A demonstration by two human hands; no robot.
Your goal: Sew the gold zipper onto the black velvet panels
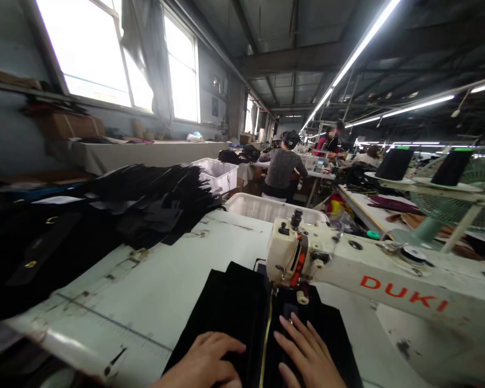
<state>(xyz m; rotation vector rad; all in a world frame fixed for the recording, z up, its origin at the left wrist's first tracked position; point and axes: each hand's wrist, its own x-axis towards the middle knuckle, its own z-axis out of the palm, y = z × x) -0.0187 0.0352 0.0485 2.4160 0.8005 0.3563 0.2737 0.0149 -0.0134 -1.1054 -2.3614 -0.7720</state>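
Note:
Black cloth (226, 307) lies flat on the sewing table, its far part under the head of a white sewing machine (347, 272). A narrow gold line (267, 334), which looks like a metal zipper, runs down the cloth from the needle area. On the cloth left of this line rests my left hand (212, 358), fingers loosely bent and nothing held. My right hand (309, 353) lies flat to the right of it with fingers spread. Near its fingertips is a small dark patch (291, 311) on the cloth. The presser foot is hard to make out.
A tall heap of black cut pieces (157, 199) covers the table's left side. Behind the machine stands a white plastic bin (275, 207). Thread cones (395, 163) and a green fan (461, 199) are at the right. A co-worker (285, 170) sits ahead.

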